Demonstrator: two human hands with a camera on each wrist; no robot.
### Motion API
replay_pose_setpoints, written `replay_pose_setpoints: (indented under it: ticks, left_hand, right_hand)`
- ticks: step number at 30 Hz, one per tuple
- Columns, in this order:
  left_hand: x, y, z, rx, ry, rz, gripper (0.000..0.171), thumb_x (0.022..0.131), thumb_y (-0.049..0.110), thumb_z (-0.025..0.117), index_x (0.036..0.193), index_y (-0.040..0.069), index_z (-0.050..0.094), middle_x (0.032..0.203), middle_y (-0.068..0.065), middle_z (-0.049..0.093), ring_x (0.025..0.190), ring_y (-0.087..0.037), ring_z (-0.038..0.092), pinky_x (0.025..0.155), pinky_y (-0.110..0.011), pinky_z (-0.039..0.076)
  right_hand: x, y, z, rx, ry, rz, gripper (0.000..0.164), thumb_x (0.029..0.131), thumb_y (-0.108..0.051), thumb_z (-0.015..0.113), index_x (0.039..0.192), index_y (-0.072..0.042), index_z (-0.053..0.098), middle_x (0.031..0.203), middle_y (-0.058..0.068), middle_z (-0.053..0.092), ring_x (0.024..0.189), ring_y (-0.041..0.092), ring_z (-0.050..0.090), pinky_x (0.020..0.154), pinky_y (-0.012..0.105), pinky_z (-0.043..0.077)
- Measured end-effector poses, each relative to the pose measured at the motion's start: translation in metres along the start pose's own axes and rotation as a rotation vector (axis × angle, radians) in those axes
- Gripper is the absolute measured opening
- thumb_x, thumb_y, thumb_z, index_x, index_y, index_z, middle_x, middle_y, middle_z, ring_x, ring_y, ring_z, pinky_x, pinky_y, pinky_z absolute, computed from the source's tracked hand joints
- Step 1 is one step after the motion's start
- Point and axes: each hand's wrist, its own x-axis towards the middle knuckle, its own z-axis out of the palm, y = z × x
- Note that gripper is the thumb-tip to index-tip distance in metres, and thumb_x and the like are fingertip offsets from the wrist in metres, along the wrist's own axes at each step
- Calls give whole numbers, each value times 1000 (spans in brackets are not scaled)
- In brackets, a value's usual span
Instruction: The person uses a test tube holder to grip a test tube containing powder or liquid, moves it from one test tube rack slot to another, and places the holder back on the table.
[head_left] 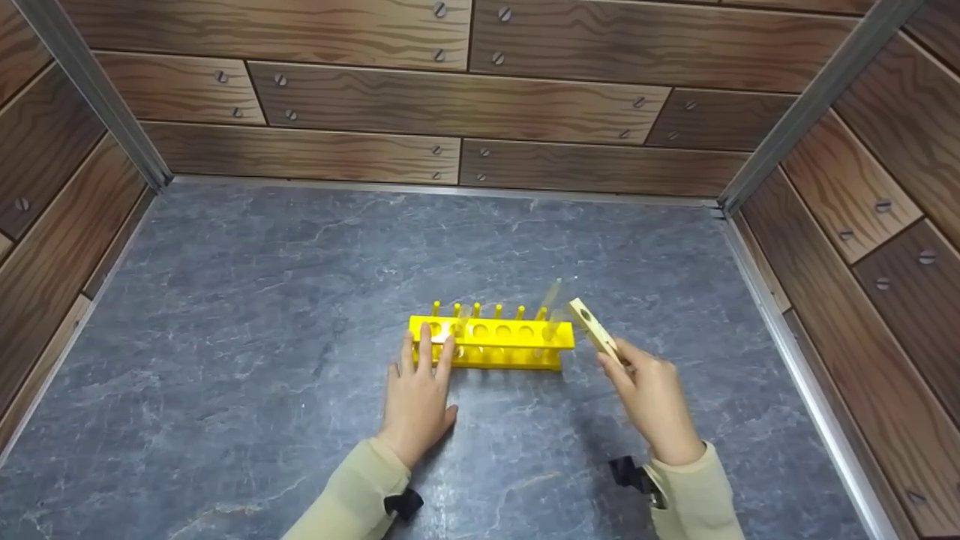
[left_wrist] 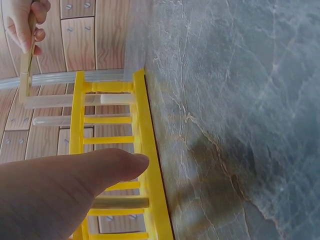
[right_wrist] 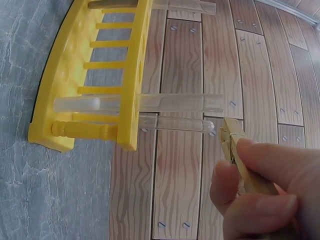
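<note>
A yellow test tube rack [head_left: 491, 334] stands upright on the grey marbled surface. My left hand [head_left: 416, 401] lies at its left end, fingers stretched over the top bar and the thumb [left_wrist: 117, 167] extended along its front. My right hand [head_left: 656, 397] holds a wooden test tube clamp [head_left: 592, 326], its tip close to the mouth of the clear test tube [right_wrist: 185, 102] in the rack's right end. White material [right_wrist: 95, 104] shows low in that tube. Behind it, another clear tube [right_wrist: 182, 124] points its rounded end up. A tube with brownish contents [left_wrist: 120, 202] stands near my left fingers.
Pegs [head_left: 499, 310] line the rack's back edge. Wood-patterned panels [head_left: 360, 97] wall in the back and both sides, with metal strips [head_left: 817, 397] along the surface's edges. A black strap [head_left: 405, 504] hangs at the left cuff, another [head_left: 628, 474] at the right.
</note>
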Motion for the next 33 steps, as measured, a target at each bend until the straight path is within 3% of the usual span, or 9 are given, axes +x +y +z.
replay_pose_setpoints:
  ticks: [7, 16, 33]
  left_hand:
    - [0, 0, -1, -3, 2, 4, 102, 68, 59, 72, 147, 11, 28, 148, -26, 22, 129, -47, 29, 88, -53, 45]
    - [0, 0, -1, -24, -28, -7, 102, 69, 57, 72, 148, 10, 26, 148, -27, 20, 130, -47, 26, 90, -54, 43]
    - [0, 1, 4, -15, 23, -2, 103, 68, 57, 73, 147, 10, 28, 148, -26, 22, 129, -47, 28, 88, -54, 44]
  right_hand:
    - [1, 3, 0, -13, 4, -2, 17, 92, -18, 60, 100, -5, 66, 75, 8, 65, 47, 12, 44, 40, 24, 35]
    - [0, 12, 3, -34, -4, 22, 16, 92, -19, 60, 100, -7, 66, 68, 3, 61, 42, 11, 36, 37, 24, 32]
    - [0, 22, 6, -32, -4, 57, 12, 92, -18, 60, 92, -6, 65, 63, 6, 56, 40, 9, 32, 36, 22, 30]
